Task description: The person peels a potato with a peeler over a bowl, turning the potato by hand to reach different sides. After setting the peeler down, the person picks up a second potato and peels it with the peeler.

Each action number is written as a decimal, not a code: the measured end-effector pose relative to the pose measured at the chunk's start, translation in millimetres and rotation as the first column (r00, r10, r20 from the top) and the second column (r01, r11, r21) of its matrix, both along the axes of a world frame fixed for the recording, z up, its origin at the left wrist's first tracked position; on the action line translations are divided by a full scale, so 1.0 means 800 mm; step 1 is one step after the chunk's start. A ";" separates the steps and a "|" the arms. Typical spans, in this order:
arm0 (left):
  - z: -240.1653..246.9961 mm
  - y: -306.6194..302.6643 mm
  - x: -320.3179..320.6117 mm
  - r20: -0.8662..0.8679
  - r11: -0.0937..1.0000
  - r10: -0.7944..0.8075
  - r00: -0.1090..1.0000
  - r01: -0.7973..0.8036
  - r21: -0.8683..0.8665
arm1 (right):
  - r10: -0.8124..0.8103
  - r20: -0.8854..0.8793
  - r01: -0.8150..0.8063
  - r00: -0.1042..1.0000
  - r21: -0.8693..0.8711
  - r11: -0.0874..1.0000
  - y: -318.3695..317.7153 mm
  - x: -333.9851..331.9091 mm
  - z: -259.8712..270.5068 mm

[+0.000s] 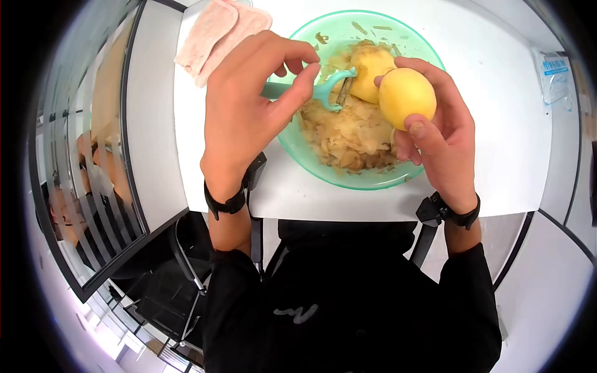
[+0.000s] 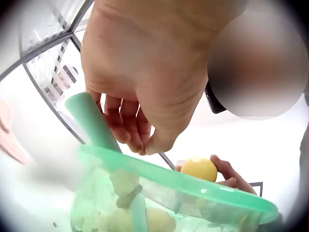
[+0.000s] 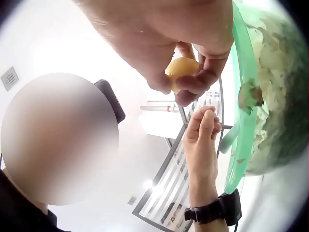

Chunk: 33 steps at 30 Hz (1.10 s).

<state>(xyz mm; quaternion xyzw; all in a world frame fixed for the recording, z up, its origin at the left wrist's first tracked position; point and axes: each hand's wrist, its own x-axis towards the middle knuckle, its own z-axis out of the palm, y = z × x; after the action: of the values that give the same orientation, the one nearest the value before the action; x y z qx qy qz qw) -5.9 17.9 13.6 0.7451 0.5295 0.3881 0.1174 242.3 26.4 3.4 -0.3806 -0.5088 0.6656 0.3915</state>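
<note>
Head view: right hand (image 1: 449,140) grips a rounded, smooth, pale-yellow peeled potato (image 1: 407,98); left hand (image 1: 242,105) closed, thumb against fingertips.

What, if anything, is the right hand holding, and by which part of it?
The right hand holds a peeled yellow potato by its sides, between thumb and fingers.

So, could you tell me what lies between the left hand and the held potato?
The peeler and another potato, in the head view.

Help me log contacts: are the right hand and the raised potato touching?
Touching: the head view shows the right hand with thumb on the potato.
</note>
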 end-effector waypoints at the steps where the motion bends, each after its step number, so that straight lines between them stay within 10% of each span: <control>1: -0.003 -0.001 0.001 0.004 1.000 0.002 1.000 -0.002 -0.012 | 0.037 -0.043 -0.038 0.998 -0.020 0.999 0.002 0.006 0.000; 13: 0.006 -0.037 0.008 0.383 0.818 0.164 0.909 -0.343 0.462 | 0.034 -0.049 -0.034 0.998 -0.010 0.999 0.002 0.000 0.004; 19: 0.107 -0.117 0.091 0.546 0.565 -0.476 0.689 -0.236 0.791 | 0.004 0.007 -0.004 1.000 0.078 0.997 -0.005 -0.005 0.003; 33: 0.139 -0.187 0.096 0.484 0.691 -0.222 0.846 -0.214 0.691 | 0.092 -0.158 -0.090 0.983 0.016 0.996 0.001 0.005 -0.004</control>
<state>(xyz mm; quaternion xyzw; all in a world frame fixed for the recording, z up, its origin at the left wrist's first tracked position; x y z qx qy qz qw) 70.7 -131.7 124.4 0.5929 0.2774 0.7548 -0.0424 246.2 27.5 0.4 -0.3009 -0.4958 0.7087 0.4018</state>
